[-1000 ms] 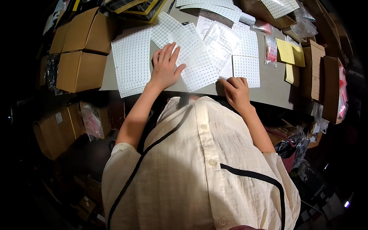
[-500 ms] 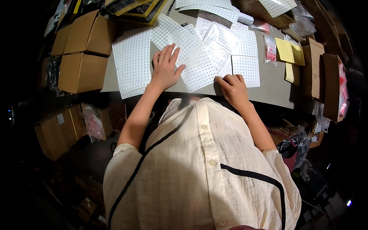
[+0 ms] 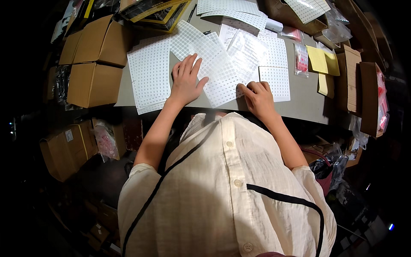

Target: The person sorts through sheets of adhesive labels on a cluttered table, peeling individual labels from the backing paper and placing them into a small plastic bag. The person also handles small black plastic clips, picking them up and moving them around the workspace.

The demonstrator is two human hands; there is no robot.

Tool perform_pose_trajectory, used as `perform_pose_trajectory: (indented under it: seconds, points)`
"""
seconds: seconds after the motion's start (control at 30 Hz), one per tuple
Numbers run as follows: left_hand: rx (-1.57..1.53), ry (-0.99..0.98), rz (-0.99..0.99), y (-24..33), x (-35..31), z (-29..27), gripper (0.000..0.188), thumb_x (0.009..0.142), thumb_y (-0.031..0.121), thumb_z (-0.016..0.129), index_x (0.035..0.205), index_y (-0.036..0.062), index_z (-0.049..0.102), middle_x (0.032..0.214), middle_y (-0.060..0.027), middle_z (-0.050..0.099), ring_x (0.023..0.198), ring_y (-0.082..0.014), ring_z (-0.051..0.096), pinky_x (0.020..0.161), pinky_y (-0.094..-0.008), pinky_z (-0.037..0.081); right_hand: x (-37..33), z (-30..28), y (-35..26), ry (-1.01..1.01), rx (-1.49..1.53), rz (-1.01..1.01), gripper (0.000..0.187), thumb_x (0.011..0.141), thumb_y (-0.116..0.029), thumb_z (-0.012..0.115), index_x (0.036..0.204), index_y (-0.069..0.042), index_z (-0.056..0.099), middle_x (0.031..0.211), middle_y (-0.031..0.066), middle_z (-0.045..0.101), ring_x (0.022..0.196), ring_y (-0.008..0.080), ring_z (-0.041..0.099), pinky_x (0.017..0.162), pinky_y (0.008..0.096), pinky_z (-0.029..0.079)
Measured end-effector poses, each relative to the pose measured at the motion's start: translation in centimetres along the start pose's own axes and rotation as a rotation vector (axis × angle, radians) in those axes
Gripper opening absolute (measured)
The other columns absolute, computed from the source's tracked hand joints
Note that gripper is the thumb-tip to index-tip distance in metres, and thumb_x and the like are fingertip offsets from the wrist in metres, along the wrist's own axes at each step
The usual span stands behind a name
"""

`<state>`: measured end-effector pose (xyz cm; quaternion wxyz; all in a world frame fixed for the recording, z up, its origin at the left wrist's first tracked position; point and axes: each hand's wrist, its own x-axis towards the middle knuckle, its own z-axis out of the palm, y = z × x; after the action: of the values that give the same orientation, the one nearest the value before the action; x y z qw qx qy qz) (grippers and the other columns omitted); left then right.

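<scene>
My left hand (image 3: 186,83) lies flat with fingers stretched out, over the left edge of a sheet of round translucent stickers (image 3: 184,37). Partly under that sheet, a white label sheet (image 3: 216,93) with rows of small grey marks points its corner toward me. My right hand (image 3: 258,97) is closed, its thumb and forefinger pinched at the label sheet's right side. Whatever is between those fingertips is too small to make out. Beyond it lies a shiny clear plastic sleeve (image 3: 248,50) over papers. More label sheets lie to the left (image 3: 150,70) and right (image 3: 276,82).
Open cardboard boxes (image 3: 94,83) stand at the table's left edge. On the right are a small bag with red contents (image 3: 301,58), yellow paper (image 3: 317,59) and a cardboard box (image 3: 352,79). A black-and-yellow box (image 3: 158,16) and curved label sheets (image 3: 233,17) sit at the back.
The view has shifted slightly. My right hand has moved a little left and away from me along the label sheet; my left hand rests in the same place.
</scene>
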<state>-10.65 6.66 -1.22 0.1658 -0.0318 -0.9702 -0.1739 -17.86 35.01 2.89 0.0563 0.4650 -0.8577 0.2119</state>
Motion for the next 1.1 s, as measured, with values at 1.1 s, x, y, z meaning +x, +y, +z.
perform_pose_trajectory:
  seconds: [1.1]
  points:
    - [-0.039, 0.180, -0.192, -1.0, 0.1, 0.6, 0.048, 0.083, -0.004, 0.053, 0.130, 0.0015, 0.058, 0.143, -0.0142, 0.051, 0.137, -0.0304, 0.043, 0.112, -0.0459, 0.029, 1.6, 3.2, 0.0, 0.021, 0.019, 0.076, 0.042, 0.074, -0.004, 0.071, 0.115, -0.009, 0.064, 0.088, 0.0072, 0.057, 0.082, 0.0255, 0.058, 0.082, 0.0381, 0.042]
